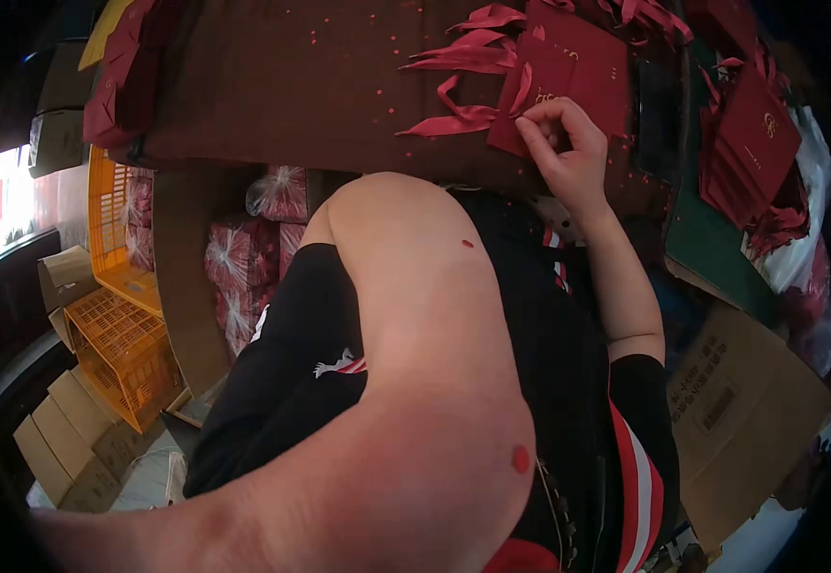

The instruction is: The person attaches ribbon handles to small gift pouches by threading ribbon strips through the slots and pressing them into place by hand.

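My right hand [568, 148] is at the upper right, over a dark red paper bag [506, 134] with gold print. Its thumb and index finger are pinched at the bag's red ribbon handle [453, 122]; the other fingers are curled. More red bags [601, 72] with ribbons lie beneath and behind it. My left arm is bent, its forearm rising close to the camera and filling the lower middle. The left hand [368, 477] bends toward the lower left, very near the lens, and its fingers are out of view. Small red dots stick to this arm.
A brown-covered table [272, 86] has red specks and red boxes [124, 86] at its left end. Orange crates [124, 344] and cardboard boxes [62, 420] stand left. Plastic-wrapped red bundles [243, 258] sit below the table. More red bags [754, 143] and a carton [740, 420] are right.
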A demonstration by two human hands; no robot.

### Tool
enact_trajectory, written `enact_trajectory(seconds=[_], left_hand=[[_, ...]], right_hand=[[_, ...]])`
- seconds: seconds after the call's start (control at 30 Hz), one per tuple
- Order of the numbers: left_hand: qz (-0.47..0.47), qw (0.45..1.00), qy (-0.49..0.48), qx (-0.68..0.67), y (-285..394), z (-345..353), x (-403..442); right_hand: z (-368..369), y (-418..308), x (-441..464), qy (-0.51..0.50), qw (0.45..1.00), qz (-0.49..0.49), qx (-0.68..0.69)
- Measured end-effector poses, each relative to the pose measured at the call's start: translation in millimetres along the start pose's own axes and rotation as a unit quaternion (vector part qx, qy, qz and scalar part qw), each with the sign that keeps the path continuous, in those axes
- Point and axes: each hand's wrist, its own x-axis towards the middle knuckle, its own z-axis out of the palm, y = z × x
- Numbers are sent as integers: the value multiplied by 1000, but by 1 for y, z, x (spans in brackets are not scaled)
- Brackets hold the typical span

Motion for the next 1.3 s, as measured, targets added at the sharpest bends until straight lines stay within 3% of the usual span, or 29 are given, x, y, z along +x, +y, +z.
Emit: enact_trajectory(seconds=[1.1, 1.3], left_hand=[[54, 998, -2, 10, -21, 45, 16], [58, 998, 12, 23, -18, 53, 13]], right_hand=[[-1, -5, -2, -2, 1000, 7, 5], [-11, 3, 0, -8, 994, 74, 75]])
